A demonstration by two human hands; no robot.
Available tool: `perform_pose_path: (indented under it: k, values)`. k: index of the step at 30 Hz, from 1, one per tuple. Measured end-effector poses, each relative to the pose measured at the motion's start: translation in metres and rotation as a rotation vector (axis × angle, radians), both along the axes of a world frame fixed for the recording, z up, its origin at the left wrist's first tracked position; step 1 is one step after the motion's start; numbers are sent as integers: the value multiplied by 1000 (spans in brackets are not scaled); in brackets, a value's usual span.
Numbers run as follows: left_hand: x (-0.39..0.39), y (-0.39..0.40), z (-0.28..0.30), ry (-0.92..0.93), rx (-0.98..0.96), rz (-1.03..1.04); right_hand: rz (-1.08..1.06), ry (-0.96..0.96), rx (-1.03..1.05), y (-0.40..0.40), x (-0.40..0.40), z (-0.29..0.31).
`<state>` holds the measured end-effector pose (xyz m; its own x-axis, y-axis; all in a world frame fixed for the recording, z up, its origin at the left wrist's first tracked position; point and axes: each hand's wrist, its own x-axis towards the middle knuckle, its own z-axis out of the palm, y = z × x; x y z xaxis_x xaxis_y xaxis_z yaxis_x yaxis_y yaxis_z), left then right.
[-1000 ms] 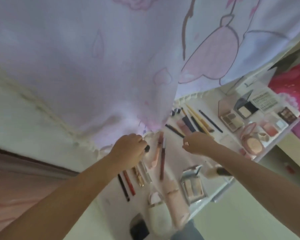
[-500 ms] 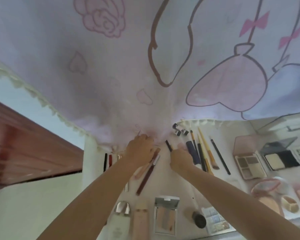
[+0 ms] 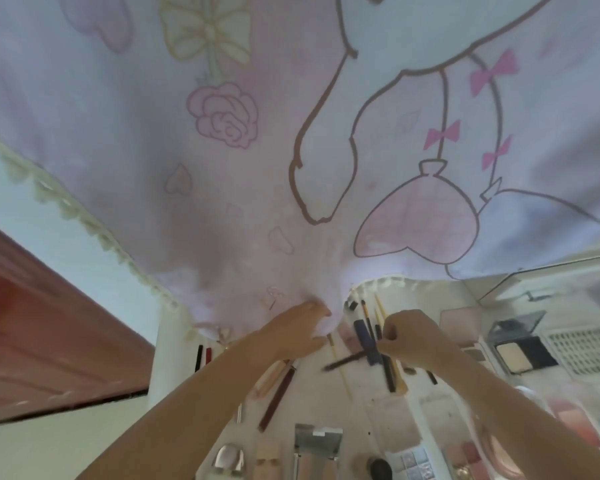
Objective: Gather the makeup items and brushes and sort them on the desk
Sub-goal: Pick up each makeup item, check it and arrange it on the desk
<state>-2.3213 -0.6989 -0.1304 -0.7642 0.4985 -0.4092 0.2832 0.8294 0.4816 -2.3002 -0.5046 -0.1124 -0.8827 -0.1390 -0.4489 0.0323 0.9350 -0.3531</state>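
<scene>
Left hand (image 3: 300, 332): at the far edge of the desk (image 3: 326, 403), fingers pushed into the hem of the pink printed curtain (image 3: 257, 168); whether the grip is closed on the cloth cannot be told
Right hand (image 3: 407, 337): fingers curled, grip pinched on a thin dark pencil (image 3: 347, 361) that slants out to the left above the desk
Brushes (image 3: 371, 327): a cluster of tan and dark handles lying side by side just beside and partly under the right hand, their far ends at the curtain hem
Blue stick (image 3: 368, 341): among the brushes, touching the right hand's fingers
Brown pencils (image 3: 278, 389): two long ones lying near the left forearm, slanting toward the near edge
Black and red sticks (image 3: 203, 355): at the desk's left edge, partly hidden by the left arm
Open compact (image 3: 520, 348): on the right side of the desk, black, with a pale pan, well apart from the brushes
Silver palette (image 3: 317, 448): near edge of the desk, between the two forearms
</scene>
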Motion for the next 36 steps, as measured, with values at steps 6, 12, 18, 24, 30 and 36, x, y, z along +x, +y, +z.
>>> perform_pose_path:
  k: [6,12,18,24,30,36]
  values:
    - [2,13,30,-251,216,15,48,87,-252,19,-2,56]
    - [1,11,75,78,225,-10,-24,181,-653,39,-4,89]
    - [5,-3,117,397,-43,-178,496,390,53,11,-11,98]
    - [10,-12,147,462,-110,-192,605,534,254,-7,-17,120]
    - [15,-44,147,528,-143,-71,549,575,375,11,-13,124]
    - [28,-59,132,351,178,225,450,494,261,24,-11,102]
